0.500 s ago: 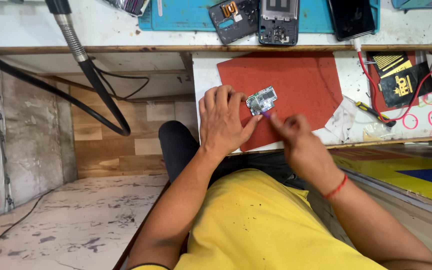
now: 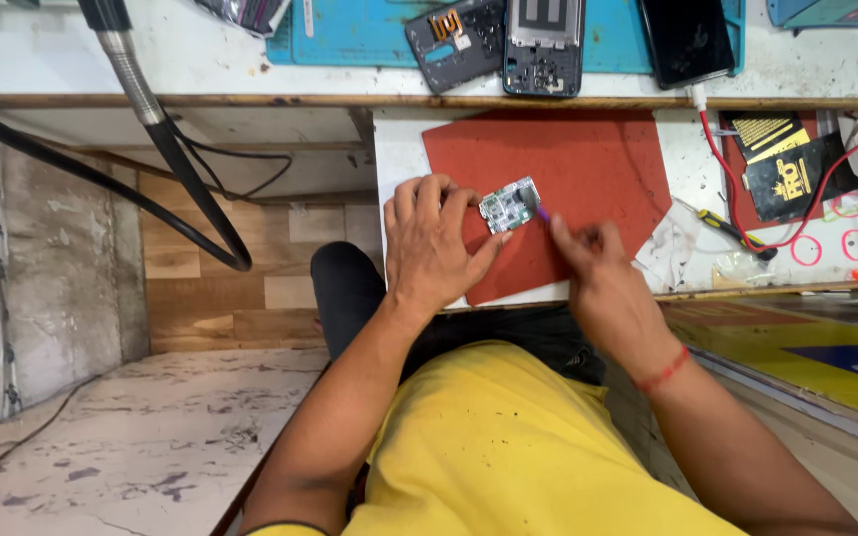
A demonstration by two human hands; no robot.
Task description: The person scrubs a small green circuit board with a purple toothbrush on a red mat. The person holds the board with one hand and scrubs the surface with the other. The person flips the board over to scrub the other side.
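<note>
The small circuit board (image 2: 508, 204) sits pinched at the fingertips of the left hand (image 2: 436, 243), held just above the red mat (image 2: 588, 169). Its long axis runs on a slant, from lower left near the thumb up toward the right and away from the body. The left hand is plainly the nearer one: its fingers close on the board's left end, and the board juts out to the right of them. The right hand (image 2: 603, 273) comes in from the right and below, its fingers drawn narrow around a thin purple-tipped tool (image 2: 542, 211) whose point meets the board's right edge. So the board lies between the two hands, clamped by one and touched at the free end by the tool in the other.

The red mat lies on a white tabletop (image 2: 394, 149) at lap height, with the person's yellow shirt (image 2: 508, 447) below it. To the right of the mat rest a screwdriver with a yellow and black handle (image 2: 732, 230), red wires (image 2: 737, 169) and a black packet with gold print (image 2: 791, 169). On the upper shelf beyond, a blue mat (image 2: 350, 35) carries two opened phone back frames (image 2: 503, 42) and a dark phone (image 2: 687, 40). At the left, a flexible metal hose and black cables (image 2: 166, 149) hang over a floor of wood and pale marbled tiles (image 2: 131, 437).
</note>
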